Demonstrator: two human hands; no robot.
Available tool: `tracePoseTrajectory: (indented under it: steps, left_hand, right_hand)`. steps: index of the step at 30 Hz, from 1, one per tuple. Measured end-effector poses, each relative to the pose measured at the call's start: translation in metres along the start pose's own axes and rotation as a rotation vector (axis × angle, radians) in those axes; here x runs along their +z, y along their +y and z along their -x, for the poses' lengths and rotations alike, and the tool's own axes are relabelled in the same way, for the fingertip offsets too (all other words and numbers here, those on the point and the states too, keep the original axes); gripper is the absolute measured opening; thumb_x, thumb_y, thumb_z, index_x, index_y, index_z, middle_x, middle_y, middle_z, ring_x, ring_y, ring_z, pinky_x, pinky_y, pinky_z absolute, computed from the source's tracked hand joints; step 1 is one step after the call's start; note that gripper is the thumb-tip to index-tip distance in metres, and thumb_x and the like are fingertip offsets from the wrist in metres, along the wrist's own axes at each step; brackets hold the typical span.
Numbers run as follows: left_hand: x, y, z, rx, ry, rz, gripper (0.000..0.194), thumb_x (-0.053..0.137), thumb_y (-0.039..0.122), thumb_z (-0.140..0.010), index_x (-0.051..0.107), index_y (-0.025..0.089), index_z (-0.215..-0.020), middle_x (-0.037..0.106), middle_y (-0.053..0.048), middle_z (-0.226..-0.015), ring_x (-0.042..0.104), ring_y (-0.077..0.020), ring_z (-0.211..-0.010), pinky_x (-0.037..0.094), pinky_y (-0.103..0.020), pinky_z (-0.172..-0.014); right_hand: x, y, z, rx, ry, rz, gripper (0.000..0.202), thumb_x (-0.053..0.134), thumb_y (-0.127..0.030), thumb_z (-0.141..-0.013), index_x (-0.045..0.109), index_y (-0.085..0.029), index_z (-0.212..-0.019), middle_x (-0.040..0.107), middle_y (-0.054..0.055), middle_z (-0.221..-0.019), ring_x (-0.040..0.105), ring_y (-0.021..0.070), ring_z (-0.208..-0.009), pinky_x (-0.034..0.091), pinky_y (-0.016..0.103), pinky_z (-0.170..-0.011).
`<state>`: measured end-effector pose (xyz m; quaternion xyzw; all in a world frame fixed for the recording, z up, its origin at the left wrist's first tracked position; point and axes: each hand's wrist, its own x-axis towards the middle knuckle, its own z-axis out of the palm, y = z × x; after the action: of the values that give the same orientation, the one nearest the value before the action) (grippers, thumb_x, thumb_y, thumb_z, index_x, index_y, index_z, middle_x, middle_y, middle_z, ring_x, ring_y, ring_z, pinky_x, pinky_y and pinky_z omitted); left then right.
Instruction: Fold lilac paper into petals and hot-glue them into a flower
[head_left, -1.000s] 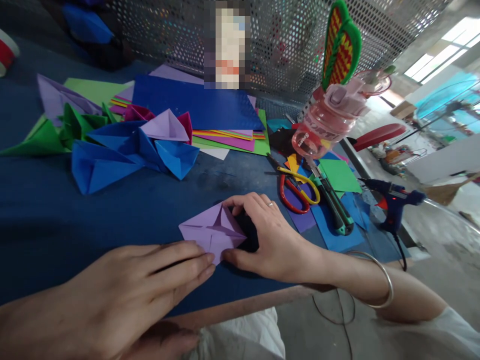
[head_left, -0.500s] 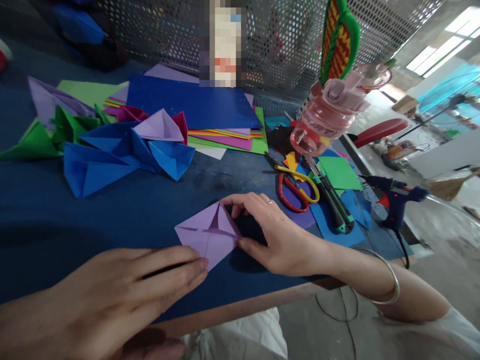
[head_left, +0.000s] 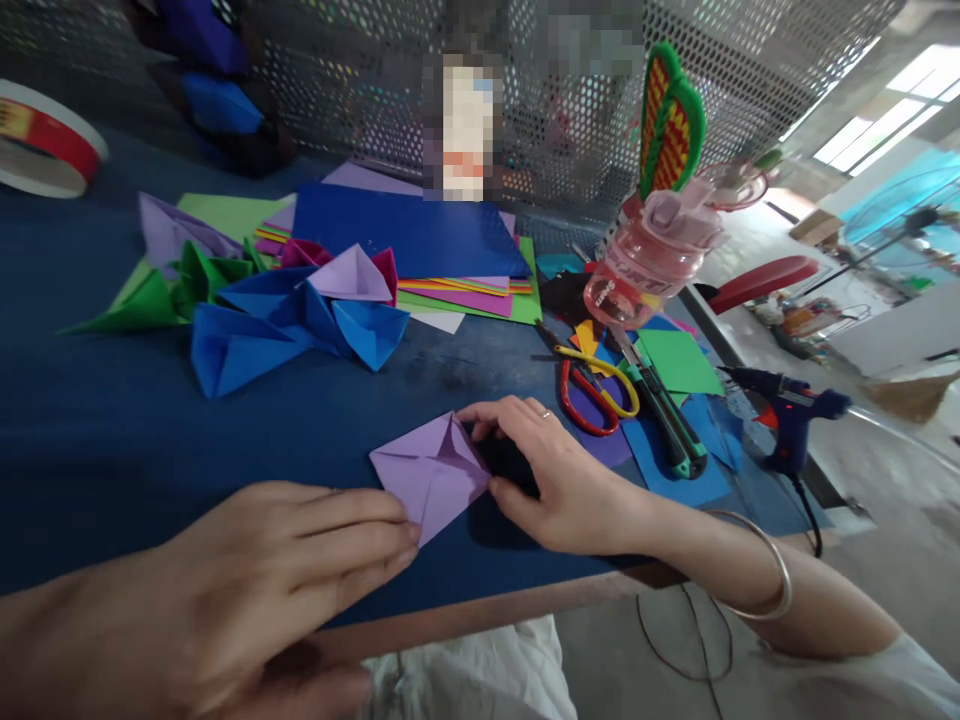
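Observation:
A folded lilac paper (head_left: 431,480) lies on the blue table near its front edge, with a small raised flap at its upper corner. My left hand (head_left: 300,550) rests flat with its fingertips on the paper's lower left edge, fingers stretched out. At the paper's right side, my right hand (head_left: 540,470) has its index finger at the top corner and its thumb at the right corner, gripping the paper between them. Folded blue paper shapes (head_left: 247,340), green ones (head_left: 157,295) and a lilac one (head_left: 352,275) sit at the back left.
Behind is a paper stack (head_left: 405,235). To the right are scissors (head_left: 589,400), a green and black cutter (head_left: 671,425), a pink bottle (head_left: 649,265) and a glue gun (head_left: 791,410). A tape roll (head_left: 60,145) lies far left, before a perforated metal panel (head_left: 337,80).
The view has shifted, so the table things appear further right or lower and more of the tape roll shows. Both hands keep nearly the same hold on the lilac paper.

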<state>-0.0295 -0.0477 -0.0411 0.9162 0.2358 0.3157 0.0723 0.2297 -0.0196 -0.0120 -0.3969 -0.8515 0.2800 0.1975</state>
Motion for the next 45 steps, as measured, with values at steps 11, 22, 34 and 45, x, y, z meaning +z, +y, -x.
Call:
tracePoseTrajectory:
  steps: [11,22,34,45]
  left_hand:
    - [-0.008,-0.032,-0.044,-0.624,0.062,0.277,0.026,0.057,0.039,-0.086,0.07,0.023,-0.102,0.069,-0.007,-0.109,0.067,-0.0217,-0.089,0.055,-0.024,-0.059]
    - [-0.034,-0.053,-0.09,-0.862,-0.093,1.006,0.046,0.082,0.045,-0.065,0.073,0.019,-0.101,0.07,-0.002,-0.074,0.059,-0.0126,-0.058,0.048,-0.022,-0.05]
    - [-0.023,-0.067,-0.076,-0.865,0.422,0.973,0.038,0.084,0.032,-0.057,0.071,0.015,-0.089,0.073,-0.005,-0.086,0.066,-0.0152,-0.066,0.053,-0.023,-0.054]
    - [-0.017,-0.057,-0.073,-0.725,0.296,0.682,0.036,0.077,0.042,-0.062,0.07,0.015,-0.084,0.071,-0.004,-0.075,0.063,-0.0182,-0.061,0.052,-0.026,-0.048]
  right_hand:
    - [0.02,0.005,-0.007,-0.047,0.248,0.302,0.003,0.055,-0.016,-0.09,0.057,-0.018,-0.091,0.062,0.006,-0.092,0.056,0.0201,-0.088,0.046,0.034,-0.079]
    - [-0.007,0.001,-0.064,-0.315,0.524,0.425,0.016,0.045,-0.02,-0.097,0.06,-0.02,-0.092,0.066,0.007,-0.098,0.061,0.0178,-0.093,0.048,0.029,-0.081]
    - [0.022,0.017,-0.088,0.099,0.372,-0.475,0.028,0.056,-0.043,-0.087,0.06,-0.018,-0.099,0.063,0.001,-0.076,0.058,0.0138,-0.066,0.043,0.024,-0.057]
    - [0.023,0.02,-0.078,0.091,0.397,-0.648,0.032,0.067,-0.046,-0.077,0.061,-0.016,-0.089,0.062,-0.001,-0.071,0.057,0.0134,-0.065,0.042,0.024,-0.058]
